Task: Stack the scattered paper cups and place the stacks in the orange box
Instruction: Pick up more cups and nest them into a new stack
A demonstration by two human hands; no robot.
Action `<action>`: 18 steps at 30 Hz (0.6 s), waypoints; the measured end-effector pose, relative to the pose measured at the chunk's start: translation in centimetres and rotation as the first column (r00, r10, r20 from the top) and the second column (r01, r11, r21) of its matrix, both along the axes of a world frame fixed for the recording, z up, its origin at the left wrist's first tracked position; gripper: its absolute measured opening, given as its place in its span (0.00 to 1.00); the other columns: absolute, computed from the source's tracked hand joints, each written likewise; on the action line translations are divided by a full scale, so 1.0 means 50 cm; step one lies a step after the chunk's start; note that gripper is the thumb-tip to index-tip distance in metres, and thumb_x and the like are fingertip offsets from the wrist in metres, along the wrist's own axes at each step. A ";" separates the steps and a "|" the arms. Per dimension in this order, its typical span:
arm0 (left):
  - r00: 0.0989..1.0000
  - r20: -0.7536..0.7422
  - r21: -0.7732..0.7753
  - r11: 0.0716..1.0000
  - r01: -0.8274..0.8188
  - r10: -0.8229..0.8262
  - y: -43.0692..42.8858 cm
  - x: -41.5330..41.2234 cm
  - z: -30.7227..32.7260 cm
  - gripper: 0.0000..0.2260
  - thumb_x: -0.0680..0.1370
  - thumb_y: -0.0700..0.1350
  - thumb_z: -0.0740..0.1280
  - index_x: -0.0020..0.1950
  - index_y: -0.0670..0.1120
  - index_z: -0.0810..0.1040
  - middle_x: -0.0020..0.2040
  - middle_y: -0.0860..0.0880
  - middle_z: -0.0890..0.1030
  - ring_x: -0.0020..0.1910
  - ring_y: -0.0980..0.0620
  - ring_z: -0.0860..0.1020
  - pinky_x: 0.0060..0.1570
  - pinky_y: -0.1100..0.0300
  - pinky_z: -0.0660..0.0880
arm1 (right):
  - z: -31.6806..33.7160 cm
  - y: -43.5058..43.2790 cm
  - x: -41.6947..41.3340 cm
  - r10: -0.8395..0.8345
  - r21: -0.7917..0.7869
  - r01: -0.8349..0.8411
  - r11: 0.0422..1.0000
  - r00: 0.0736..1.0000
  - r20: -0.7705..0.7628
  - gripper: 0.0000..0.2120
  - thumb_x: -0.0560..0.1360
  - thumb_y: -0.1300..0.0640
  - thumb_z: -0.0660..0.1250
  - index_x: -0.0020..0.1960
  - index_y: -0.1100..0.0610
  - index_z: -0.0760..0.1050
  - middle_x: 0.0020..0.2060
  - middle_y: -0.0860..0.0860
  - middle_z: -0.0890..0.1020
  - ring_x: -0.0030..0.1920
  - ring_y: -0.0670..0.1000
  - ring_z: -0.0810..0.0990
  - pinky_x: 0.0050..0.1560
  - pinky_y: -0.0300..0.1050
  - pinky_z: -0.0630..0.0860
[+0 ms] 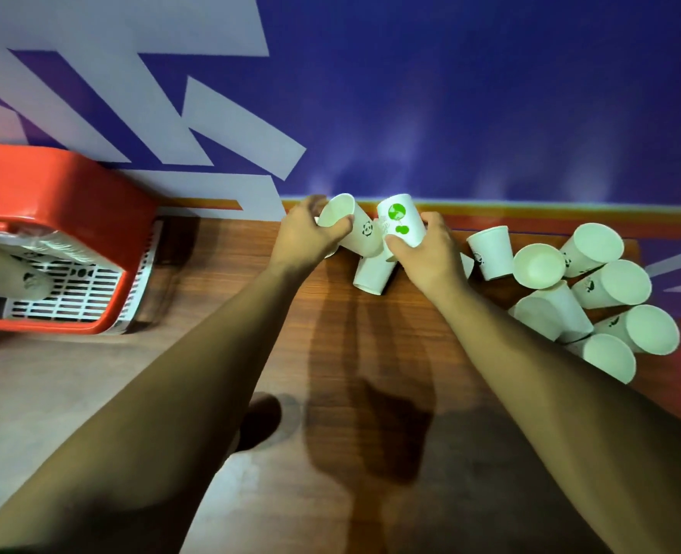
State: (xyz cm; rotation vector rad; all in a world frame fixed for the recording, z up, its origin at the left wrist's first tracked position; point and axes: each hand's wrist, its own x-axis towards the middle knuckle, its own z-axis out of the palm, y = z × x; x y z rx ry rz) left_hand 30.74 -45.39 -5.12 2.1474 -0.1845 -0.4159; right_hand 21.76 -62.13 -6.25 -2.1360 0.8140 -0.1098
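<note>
Left hand: your left hand (311, 235) is curled tight round a white cup (357, 229), and it tips the open mouth up so another cup can go in
Right hand: your right hand (429, 253) grips the green-mark cup (403, 221) just beside the first one, I think to push the two together
Cup under your hands: one lying cup (373, 273) rests on its side on the table (351, 413), close by for your next grab
Loose cups: a pile of cups (594, 297) lies to your right at the table edge, and none of them look stacked yet
Orange box: the orange box (59, 181) sits well apart on your left, and something like stacked cups lies inside, but it is too blurry to be sure
How far along: I think a lot is still left to do
</note>
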 end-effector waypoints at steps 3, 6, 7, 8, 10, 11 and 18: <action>1.000 -0.008 -0.041 0.999 0.003 -0.003 0.054 -0.021 0.040 0.26 0.76 0.55 0.72 0.71 0.48 0.72 0.60 0.50 0.80 0.53 0.56 0.80 0.43 0.68 0.75 | 0.028 0.005 -0.038 -0.019 0.073 0.016 0.997 0.999 0.045 0.25 0.71 0.50 0.73 0.64 0.56 0.71 0.56 0.52 0.78 0.54 0.52 0.76 0.47 0.43 0.69; 1.000 0.007 -0.071 0.997 0.020 -0.019 0.133 -0.055 0.090 0.22 0.75 0.54 0.73 0.67 0.51 0.73 0.54 0.53 0.81 0.50 0.57 0.81 0.42 0.71 0.76 | 0.045 0.027 -0.081 0.014 0.131 -0.018 0.991 0.999 0.037 0.25 0.71 0.49 0.73 0.65 0.53 0.71 0.56 0.53 0.78 0.56 0.54 0.76 0.55 0.50 0.75; 0.999 0.022 -0.070 0.997 0.028 -0.027 0.163 -0.070 0.106 0.24 0.73 0.56 0.73 0.66 0.51 0.73 0.54 0.54 0.82 0.51 0.56 0.81 0.45 0.68 0.77 | 0.051 0.040 -0.093 0.027 0.154 -0.030 0.988 0.999 0.020 0.26 0.71 0.48 0.73 0.65 0.52 0.70 0.56 0.54 0.78 0.56 0.55 0.77 0.57 0.52 0.75; 0.999 0.037 -0.068 0.997 0.033 -0.030 0.194 -0.087 0.121 0.26 0.71 0.59 0.72 0.65 0.51 0.74 0.54 0.54 0.82 0.51 0.55 0.81 0.48 0.64 0.78 | 0.059 0.055 -0.102 0.039 0.171 -0.039 0.984 0.999 0.005 0.27 0.71 0.48 0.73 0.66 0.53 0.69 0.57 0.54 0.78 0.56 0.55 0.77 0.57 0.50 0.75; 0.998 0.061 -0.067 0.998 0.018 -0.014 0.257 -0.127 0.148 0.27 0.69 0.62 0.71 0.64 0.52 0.74 0.54 0.56 0.82 0.51 0.56 0.81 0.50 0.59 0.78 | 0.072 0.089 -0.118 0.045 0.198 -0.045 0.979 0.999 0.006 0.29 0.70 0.50 0.75 0.65 0.57 0.68 0.58 0.56 0.78 0.57 0.56 0.77 0.53 0.46 0.73; 0.997 0.071 -0.067 0.998 0.000 0.005 0.289 -0.149 0.161 0.27 0.69 0.62 0.71 0.64 0.52 0.73 0.53 0.57 0.82 0.51 0.57 0.81 0.50 0.60 0.78 | 0.078 0.107 -0.127 0.052 0.204 -0.053 0.977 0.999 0.009 0.28 0.69 0.51 0.76 0.63 0.58 0.67 0.57 0.57 0.78 0.56 0.56 0.78 0.51 0.45 0.73; 0.987 0.049 -0.154 0.977 -0.145 0.154 0.506 -0.323 0.211 0.25 0.70 0.57 0.73 0.64 0.49 0.75 0.52 0.55 0.81 0.48 0.53 0.79 0.48 0.55 0.77 | 0.114 0.252 -0.202 0.183 0.279 -0.179 0.943 0.983 0.012 0.23 0.72 0.47 0.72 0.62 0.52 0.68 0.57 0.52 0.77 0.55 0.52 0.77 0.54 0.49 0.76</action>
